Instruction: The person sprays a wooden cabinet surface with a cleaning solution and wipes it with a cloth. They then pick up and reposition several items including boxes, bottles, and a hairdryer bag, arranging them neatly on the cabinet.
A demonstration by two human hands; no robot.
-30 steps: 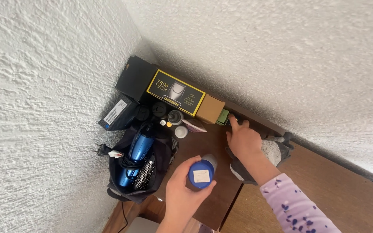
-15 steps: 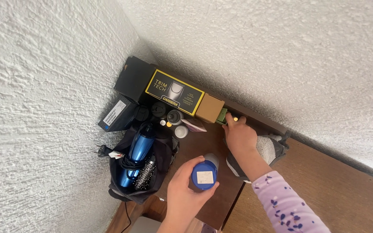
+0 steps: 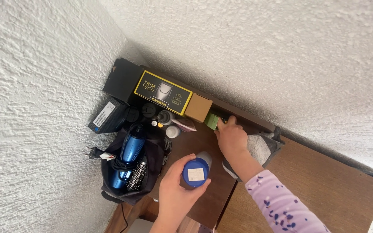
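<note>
Blue-capped container (image 3: 196, 171): gripped from below and the side by the left hand (image 3: 175, 190), fingers curled round the body, thumb up along its left flank; base with a pale sticker turned towards the camera, held above the dark wooden table (image 3: 208, 207).

Left hand pose: palm under the container, wrist low at the near edge, fingers pressed together round the body, not spread.

Handling, as a judgement: best kept level and steady with a full wrap of the fingers, since only one hand bears it while the other works farther off.

Black bag (image 3: 126, 172): just left of the left hand, open, with a blue hair dryer (image 3: 128, 152) and a round brush (image 3: 137, 173) lying in it.

Right hand (image 3: 231, 139): beyond and to the right of the container, purple patterned sleeve (image 3: 281, 207) behind it; fingertips pushed forward and closing on the small green box (image 3: 212, 121); whether pinched or merely touched, cannot tell.

Reaching well, as a judgement: short, light finger work, so that the neighbouring boxes keep their places.

Grey cloth (image 3: 260, 149): under and right of the right wrist.

Small bottles (image 3: 162, 118): left of the right hand, clustered upright.

Brown box (image 3: 198, 108): touching the green box on its left.

Black and yellow box (image 3: 162, 92): farther left, along the white textured wall (image 3: 260, 56).
</note>
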